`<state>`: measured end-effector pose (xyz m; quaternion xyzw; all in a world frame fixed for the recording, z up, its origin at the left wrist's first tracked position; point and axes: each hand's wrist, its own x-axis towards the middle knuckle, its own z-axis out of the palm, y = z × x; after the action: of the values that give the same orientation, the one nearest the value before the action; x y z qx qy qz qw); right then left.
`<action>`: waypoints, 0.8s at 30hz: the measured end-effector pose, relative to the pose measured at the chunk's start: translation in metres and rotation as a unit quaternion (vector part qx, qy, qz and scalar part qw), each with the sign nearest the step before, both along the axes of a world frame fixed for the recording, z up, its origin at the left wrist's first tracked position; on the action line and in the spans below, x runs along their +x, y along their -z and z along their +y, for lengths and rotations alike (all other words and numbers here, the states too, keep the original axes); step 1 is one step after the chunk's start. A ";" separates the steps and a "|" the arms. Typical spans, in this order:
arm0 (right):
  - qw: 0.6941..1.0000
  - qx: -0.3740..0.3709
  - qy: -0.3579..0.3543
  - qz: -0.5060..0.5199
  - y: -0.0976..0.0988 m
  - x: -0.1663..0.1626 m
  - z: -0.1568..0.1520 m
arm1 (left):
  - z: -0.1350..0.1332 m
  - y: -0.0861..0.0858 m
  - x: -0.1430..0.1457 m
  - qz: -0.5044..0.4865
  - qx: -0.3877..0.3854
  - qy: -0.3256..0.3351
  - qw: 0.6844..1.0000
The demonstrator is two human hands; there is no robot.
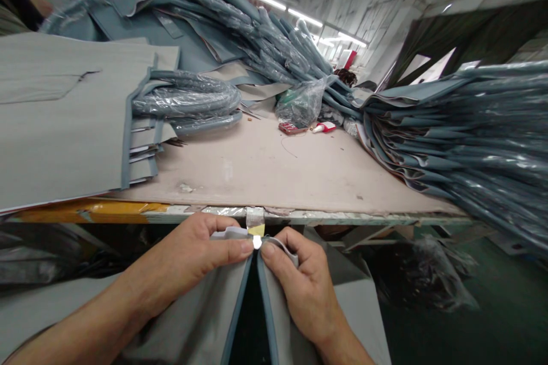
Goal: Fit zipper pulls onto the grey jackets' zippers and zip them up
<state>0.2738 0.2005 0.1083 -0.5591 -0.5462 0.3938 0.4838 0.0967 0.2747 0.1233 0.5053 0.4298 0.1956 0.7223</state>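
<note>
My left hand (201,251) and my right hand (295,279) pinch the top corners of a grey fabric piece with blue piping (214,319), just below the table's front edge (299,217). The two piped edges run down side by side from a point between my thumbs. A small shiny metal part (257,241) sits at that point, under a bit of clear tape on the table edge. Both hands are closed on the fabric, thumbs nearly touching.
A stack of flat grey fabric panels (64,125) lies on the left of the table. Plastic-wrapped blue piped pieces (188,100) pile up at the back and on the right (471,131). A plastic bag (299,104), a red item (291,127) and a small tube (324,127) lie at the back.
</note>
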 end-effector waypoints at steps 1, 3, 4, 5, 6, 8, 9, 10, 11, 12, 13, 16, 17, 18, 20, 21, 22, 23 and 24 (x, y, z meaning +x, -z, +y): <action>1.000 0.002 0.004 0.004 0.000 -0.001 0.000 | 0.001 0.000 0.000 0.005 0.005 0.000 1.000; 1.000 0.000 0.011 0.011 -0.001 -0.002 0.002 | 0.002 -0.001 0.002 0.015 0.026 0.002 1.000; 1.000 0.000 0.013 0.016 -0.001 -0.003 0.003 | 0.003 -0.002 0.002 0.018 0.038 -0.001 0.999; 1.000 0.001 0.015 0.018 -0.001 -0.003 0.003 | 0.003 -0.002 0.003 0.018 0.048 -0.004 0.999; 1.000 0.003 0.015 0.019 0.000 -0.003 0.003 | 0.003 -0.002 0.003 0.015 0.052 -0.005 0.999; 1.000 0.007 0.014 0.015 0.002 -0.003 0.002 | 0.002 -0.001 0.002 -0.002 0.039 0.002 0.999; 1.000 0.009 0.013 0.011 0.003 -0.003 0.001 | 0.001 0.000 0.001 -0.015 0.033 0.010 0.999; 1.000 0.009 0.010 0.006 0.003 -0.002 0.001 | 0.000 0.000 -0.001 -0.028 0.030 0.019 0.999; 1.000 0.009 0.008 0.003 0.004 -0.002 0.001 | -0.001 0.001 -0.002 -0.035 0.032 0.026 0.999; 1.000 0.009 0.005 0.004 0.003 -0.001 0.002 | -0.001 0.001 -0.002 -0.036 0.040 0.027 0.998; 1.000 0.009 0.003 0.008 0.003 -0.001 0.003 | -0.001 0.000 -0.003 -0.028 0.053 0.025 0.998; 1.000 0.016 0.004 0.020 0.001 0.000 0.008 | 0.001 -0.001 -0.002 0.014 0.089 0.013 0.996; 1.000 0.015 0.005 0.019 0.000 0.000 0.009 | 0.002 -0.001 -0.002 0.020 0.098 0.015 0.995; 1.000 0.012 0.003 0.016 0.000 0.000 0.010 | 0.002 -0.002 -0.001 0.019 0.102 0.018 0.994; 1.000 -0.002 -0.008 0.010 0.002 0.002 0.009 | 0.002 -0.002 0.000 0.003 0.093 0.023 0.995; 1.000 -0.009 -0.014 0.006 0.003 0.003 0.009 | 0.002 -0.001 0.000 -0.006 0.088 0.025 0.996; 1.000 -0.014 -0.021 0.002 0.004 0.004 0.008 | 0.002 -0.001 0.000 -0.017 0.081 0.025 0.996; 0.999 -0.017 -0.027 -0.002 0.005 0.005 0.007 | 0.001 -0.001 0.000 -0.026 0.073 0.024 0.997; 0.999 -0.019 -0.031 -0.005 0.006 0.006 0.007 | 0.001 -0.001 0.000 -0.032 0.068 0.024 0.997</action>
<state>0.2798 0.2074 0.1026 -0.5532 -0.5582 0.4157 0.4577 0.0966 0.2755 0.1238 0.5573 0.3794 0.2230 0.7041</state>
